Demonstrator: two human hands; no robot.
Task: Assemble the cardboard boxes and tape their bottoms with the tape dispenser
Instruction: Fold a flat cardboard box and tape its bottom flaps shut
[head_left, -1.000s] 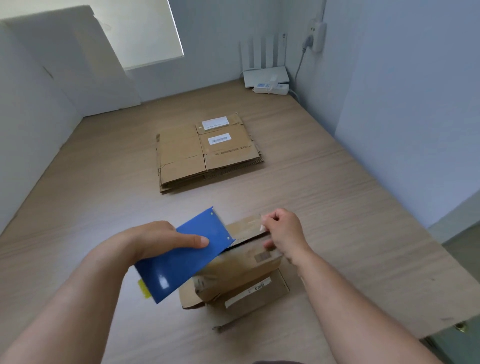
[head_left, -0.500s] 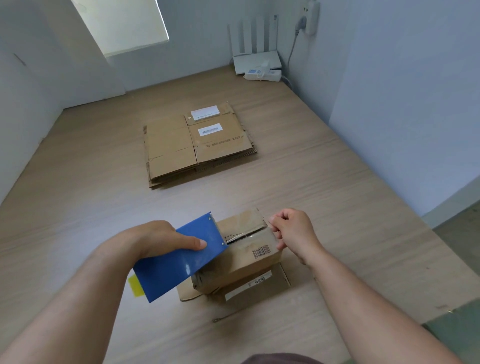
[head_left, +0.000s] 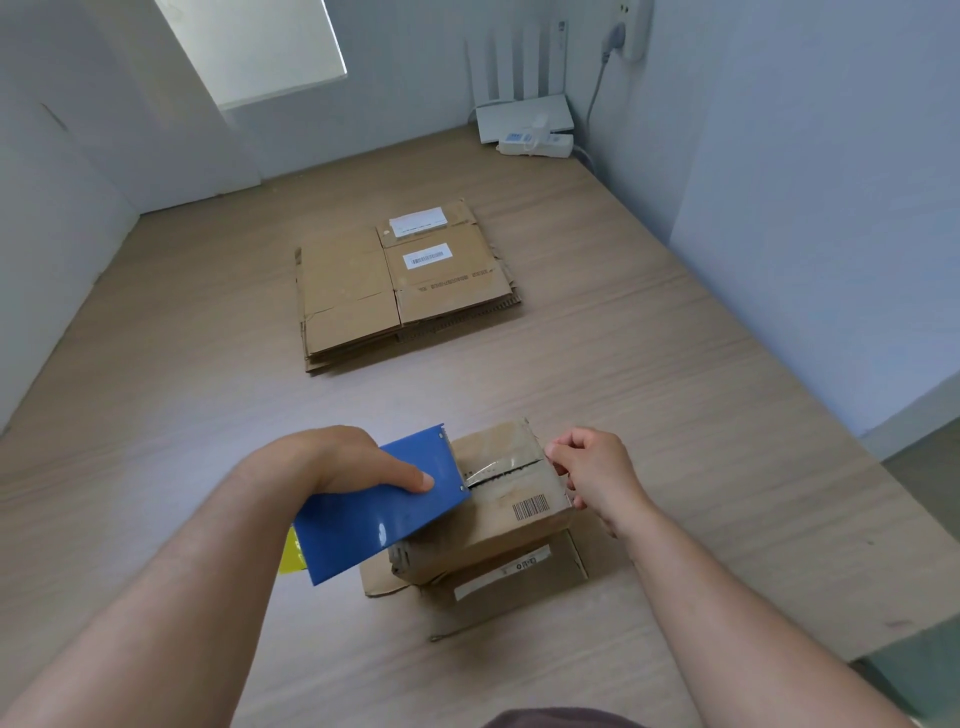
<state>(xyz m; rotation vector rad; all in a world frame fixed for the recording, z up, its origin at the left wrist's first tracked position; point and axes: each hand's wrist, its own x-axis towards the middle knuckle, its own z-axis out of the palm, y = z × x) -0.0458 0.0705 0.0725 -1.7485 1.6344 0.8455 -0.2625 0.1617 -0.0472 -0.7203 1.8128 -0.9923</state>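
Cardboard box (head_left: 524, 525): seen from the head camera standing bottom-up on the bench (head_left: 675, 405), propped on its splayed lower flaps, with a barcode on the nearer closed flap. Along the seam between its two closed flaps, a strip of clear tape (head_left: 496, 466). At the box's left end, left grip (head_left: 358, 462) wrapped round the blue tape dispenser (head_left: 384, 512), fingers curled over its top and thumb laid flat on the side plate; the dispenser's front edge resting on the box at the seam, and a yellow part showing behind its rear. At the box's right end, right grip (head_left: 592, 473) closed in a pinch on the end of the clear tape where the seam meets the edge, other fingers curled down the box's right side. Well beyond the box, a stack of flattened boxes (head_left: 405, 291) lying flat, white labels on top. Farther beyond the box, in the corner, a white router (head_left: 524, 117) and a power strip (head_left: 537, 143).
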